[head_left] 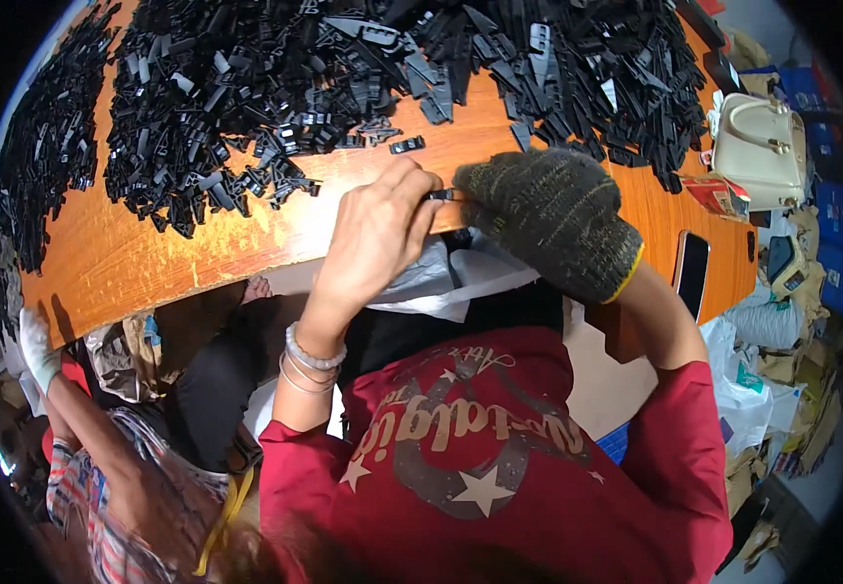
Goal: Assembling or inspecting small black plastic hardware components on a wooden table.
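Observation:
My bare left hand point(377, 234), with bracelets at the wrist, is closed at the table's near edge. Its fingertips pinch one end of a small black plastic piece point(441, 195). On the other side, my right hand point(553, 214), in a dark knitted glove with a yellow cuff, is closed on the same piece. Fingers and glove hide most of that piece, so its full shape cannot be made out. Just beyond my fingers, a single small black clip point(407, 145) lies apart on the wooden table point(236, 248).
Large heaps of black plastic clips point(246, 88) and wedge-shaped black pieces point(577, 78) cover the far side. A phone point(692, 273) lies at the right, near a cream handbag point(757, 151). A white bag point(431, 282) hangs below my hands. At left, a co-worker's gloved hand point(37, 346) touches the table edge.

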The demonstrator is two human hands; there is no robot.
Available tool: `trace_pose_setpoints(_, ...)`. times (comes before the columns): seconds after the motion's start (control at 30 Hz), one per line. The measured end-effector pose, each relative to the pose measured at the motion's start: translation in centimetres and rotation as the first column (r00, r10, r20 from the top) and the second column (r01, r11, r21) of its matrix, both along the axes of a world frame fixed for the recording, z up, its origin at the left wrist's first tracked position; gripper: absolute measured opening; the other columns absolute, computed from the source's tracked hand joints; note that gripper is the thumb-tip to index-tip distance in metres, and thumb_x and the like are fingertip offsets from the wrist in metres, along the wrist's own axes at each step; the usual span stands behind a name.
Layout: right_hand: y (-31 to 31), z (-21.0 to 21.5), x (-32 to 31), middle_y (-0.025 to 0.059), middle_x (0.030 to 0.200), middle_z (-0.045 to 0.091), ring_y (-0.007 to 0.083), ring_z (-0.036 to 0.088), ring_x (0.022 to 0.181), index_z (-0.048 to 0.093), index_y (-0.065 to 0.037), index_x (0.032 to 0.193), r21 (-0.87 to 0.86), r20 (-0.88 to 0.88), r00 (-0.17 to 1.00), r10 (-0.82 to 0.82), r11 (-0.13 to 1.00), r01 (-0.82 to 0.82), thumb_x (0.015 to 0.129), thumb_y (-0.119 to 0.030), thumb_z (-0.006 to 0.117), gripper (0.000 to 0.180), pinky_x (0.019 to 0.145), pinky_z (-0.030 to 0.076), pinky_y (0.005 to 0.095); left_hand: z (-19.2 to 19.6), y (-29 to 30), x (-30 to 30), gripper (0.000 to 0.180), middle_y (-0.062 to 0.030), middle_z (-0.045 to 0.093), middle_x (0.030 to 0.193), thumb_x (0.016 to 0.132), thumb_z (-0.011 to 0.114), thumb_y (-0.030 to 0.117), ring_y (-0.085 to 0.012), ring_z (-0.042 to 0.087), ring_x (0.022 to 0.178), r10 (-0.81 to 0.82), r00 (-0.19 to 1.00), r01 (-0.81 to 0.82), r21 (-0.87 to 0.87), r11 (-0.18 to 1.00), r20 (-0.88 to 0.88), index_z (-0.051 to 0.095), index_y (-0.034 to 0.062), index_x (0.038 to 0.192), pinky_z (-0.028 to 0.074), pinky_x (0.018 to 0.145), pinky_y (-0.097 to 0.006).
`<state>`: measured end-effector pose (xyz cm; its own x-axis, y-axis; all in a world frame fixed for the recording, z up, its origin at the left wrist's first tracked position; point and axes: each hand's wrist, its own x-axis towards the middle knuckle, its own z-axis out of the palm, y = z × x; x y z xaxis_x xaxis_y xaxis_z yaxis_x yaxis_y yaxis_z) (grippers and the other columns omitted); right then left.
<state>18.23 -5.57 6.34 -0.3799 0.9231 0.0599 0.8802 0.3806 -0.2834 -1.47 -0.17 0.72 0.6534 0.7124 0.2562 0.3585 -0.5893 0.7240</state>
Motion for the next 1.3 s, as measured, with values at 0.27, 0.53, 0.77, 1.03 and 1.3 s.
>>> trace_pose_setpoints(0.27,1.5,0.1,-1.5,0.0104,0.083,0.066,0.0289,0.065,0.08,0.067,-0.009,0.091,-0.055,0.144,0.969,0.202,0.979,-0.196,0.075,-0.018,0.063,0.019,0.067,0.05,0.0414,-0.3,0.0,-0.1,0.017,-0.0163,0.055,0.088,0.076,0.063,0.002,-0.0374,0.06,0.07,-0.023,0.996,0.022,0.014,1.0,0.081,0.058,-0.0014,0.091,0.048,0.059,-0.045)
trace_pose_setpoints(0.53,1.5,-1.1,-1.2,0.0097,0.083,0.067,0.0293,0.066,0.076,0.067,-0.01,0.09,-0.009,0.064,0.976,0.21,0.978,-0.21,0.074,-0.017,0.062,0.018,0.065,0.05,0.0418,-0.7,0.0,-0.1,0.029,-0.0197,0.054,0.087,0.066,0.06,-0.007,-0.0391,0.057,0.066,-0.025,0.99,0.032,-0.051,0.998,0.135,0.055,-0.0036,0.094,0.046,0.059,-0.04)
trace_pose_setpoints(0.77,-0.8,-0.4,-1.5,0.0096,0.088,0.067,0.0287,0.066,0.079,0.067,-0.009,0.103,-0.053,-0.186,0.967,-0.172,0.985,0.164,0.09,-0.035,0.057,0.03,0.068,0.052,0.0383,-0.2,-0.6,-0.4,0.013,-0.0116,0.053,0.087,0.079,0.067,0.003,-0.0331,0.06,0.07,0.129,0.982,-0.128,-0.019,0.992,0.136,0.058,0.0009,0.088,0.047,0.06,-0.041)
trace_pose_setpoints(1.03,-5.5,-1.7,-0.6,0.0101,0.109,0.067,0.0186,0.067,0.096,0.062,-0.002,0.12,-0.558,-0.739,0.313,-0.597,0.802,0.212,0.085,-0.001,0.065,0.035,0.08,0.055,0.0313,-0.1,-1.7,-1.3,0.023,-0.0181,0.068,0.094,0.094,0.06,0.007,-0.029,0.071,0.086,0.346,0.668,0.548,-0.75,0.371,0.659,0.059,-0.0076,0.112,0.06,0.072,-0.032)
trace_pose_setpoints(1.3,-6.5,-3.2,-0.3,0.0133,0.114,0.066,0.0215,0.064,0.103,0.06,-0.001,0.122,-0.316,-0.804,0.475,-0.358,0.933,0.17,0.084,0.007,0.061,0.038,0.087,0.053,0.0332,0.0,-3.1,1.0,0.016,-0.0131,0.067,0.078,0.089,0.066,0.004,-0.0203,0.069,0.062,0.302,0.806,0.353,-0.824,0.444,0.509,0.06,-0.0057,0.1,0.057,0.056,-0.025)
